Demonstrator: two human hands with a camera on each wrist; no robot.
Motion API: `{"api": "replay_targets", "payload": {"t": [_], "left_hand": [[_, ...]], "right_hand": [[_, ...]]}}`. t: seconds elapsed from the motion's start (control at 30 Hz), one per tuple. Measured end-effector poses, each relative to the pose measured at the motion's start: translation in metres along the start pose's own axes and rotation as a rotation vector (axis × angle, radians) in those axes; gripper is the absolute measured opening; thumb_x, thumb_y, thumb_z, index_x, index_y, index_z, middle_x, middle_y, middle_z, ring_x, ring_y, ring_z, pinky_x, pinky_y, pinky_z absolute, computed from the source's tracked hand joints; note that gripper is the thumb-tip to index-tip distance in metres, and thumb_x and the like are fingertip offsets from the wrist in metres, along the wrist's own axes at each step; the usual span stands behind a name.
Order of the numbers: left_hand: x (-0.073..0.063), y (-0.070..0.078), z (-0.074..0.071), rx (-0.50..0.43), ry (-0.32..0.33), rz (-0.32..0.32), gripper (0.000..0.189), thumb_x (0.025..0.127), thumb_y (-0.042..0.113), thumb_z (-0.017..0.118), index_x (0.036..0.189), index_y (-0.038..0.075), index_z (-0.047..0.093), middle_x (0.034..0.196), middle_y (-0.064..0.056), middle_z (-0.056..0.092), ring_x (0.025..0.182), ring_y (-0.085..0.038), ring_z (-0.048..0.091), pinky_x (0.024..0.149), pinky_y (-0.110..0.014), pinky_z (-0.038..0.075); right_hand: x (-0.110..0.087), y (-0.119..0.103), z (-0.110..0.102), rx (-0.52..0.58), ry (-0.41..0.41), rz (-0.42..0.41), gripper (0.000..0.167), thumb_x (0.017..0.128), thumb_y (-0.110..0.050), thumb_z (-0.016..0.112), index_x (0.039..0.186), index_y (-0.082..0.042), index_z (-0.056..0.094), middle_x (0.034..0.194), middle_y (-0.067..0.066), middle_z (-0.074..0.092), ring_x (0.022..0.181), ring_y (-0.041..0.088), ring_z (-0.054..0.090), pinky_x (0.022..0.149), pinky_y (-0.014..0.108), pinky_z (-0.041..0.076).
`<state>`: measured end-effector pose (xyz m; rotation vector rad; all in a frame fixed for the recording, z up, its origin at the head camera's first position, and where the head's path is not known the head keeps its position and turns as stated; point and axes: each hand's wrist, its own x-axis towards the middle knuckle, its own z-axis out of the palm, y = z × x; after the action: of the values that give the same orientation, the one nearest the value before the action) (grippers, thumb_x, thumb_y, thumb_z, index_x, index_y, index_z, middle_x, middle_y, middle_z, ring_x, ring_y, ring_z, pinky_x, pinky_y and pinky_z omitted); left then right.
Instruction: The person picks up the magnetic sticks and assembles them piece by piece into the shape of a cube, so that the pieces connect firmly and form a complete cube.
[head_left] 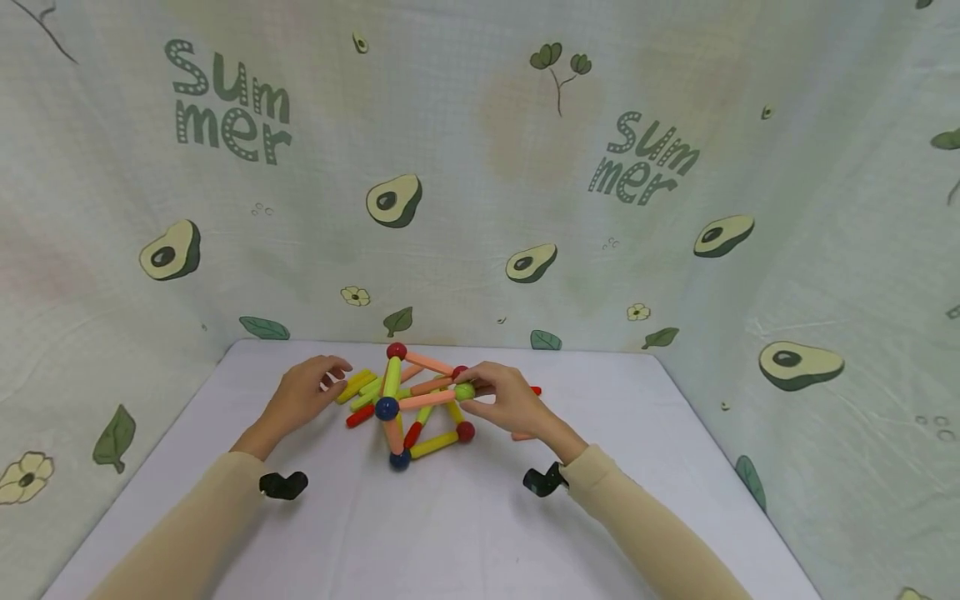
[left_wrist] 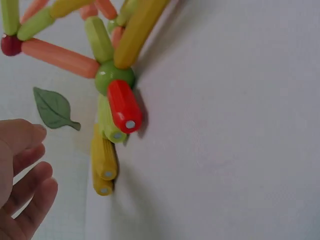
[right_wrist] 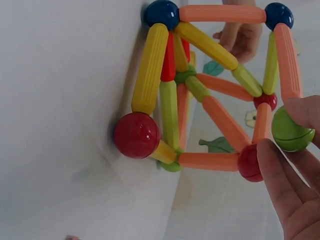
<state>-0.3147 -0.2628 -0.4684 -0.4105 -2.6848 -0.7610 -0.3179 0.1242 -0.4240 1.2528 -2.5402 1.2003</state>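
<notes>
A frame of magnetic rods and balls stands on the table, with blue balls (head_left: 400, 459) at its near left corner and a red ball (right_wrist: 136, 135) at a lower corner. My right hand (head_left: 513, 402) pinches a green ball (right_wrist: 292, 131) at the end of an upper orange rod (right_wrist: 288, 60). Its index fingertip lies at another red ball (right_wrist: 250, 163) of the frame. To the left of the frame, my left hand (head_left: 300, 396) hovers beside loose yellow rods (left_wrist: 104, 162), fingers loosely bent and holding nothing.
Lime rods (head_left: 366, 395) and a red rod (left_wrist: 124, 106) lie by the frame's left side. An orange rod (head_left: 522, 436) lies partly behind my right hand, and a red rod tip (head_left: 536, 390) shows beyond it. A patterned cloth (head_left: 465, 275) hangs behind the white table (head_left: 465, 533).
</notes>
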Motion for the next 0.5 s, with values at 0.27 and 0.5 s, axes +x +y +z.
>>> {"api": "replay_targets", "payload": {"t": [0.27, 0.5], "left_hand": [[0.017, -0.027, 0.021, 0.026, -0.203, -0.142, 0.028, 0.097, 0.016, 0.078, 0.122, 0.004, 0.073, 0.102, -0.008, 0.070, 0.093, -0.027, 0.062, 0.086, -0.045, 0.059], [0.024, -0.023, 0.030, 0.102, -0.262, -0.168, 0.031, 0.096, 0.020, 0.080, 0.118, -0.001, 0.074, 0.087, -0.006, 0.063, 0.083, -0.025, 0.057, 0.081, -0.041, 0.055]], "right_hand": [[0.002, -0.001, 0.000, -0.036, -0.002, -0.006, 0.040, 0.093, -0.008, 0.083, 0.130, -0.003, 0.070, 0.123, 0.004, 0.072, 0.104, 0.017, 0.072, 0.090, 0.034, 0.062], [0.002, -0.001, -0.002, -0.036, -0.006, 0.014, 0.039, 0.093, -0.009, 0.083, 0.131, -0.006, 0.071, 0.122, 0.003, 0.072, 0.104, 0.018, 0.072, 0.089, 0.034, 0.062]]}}
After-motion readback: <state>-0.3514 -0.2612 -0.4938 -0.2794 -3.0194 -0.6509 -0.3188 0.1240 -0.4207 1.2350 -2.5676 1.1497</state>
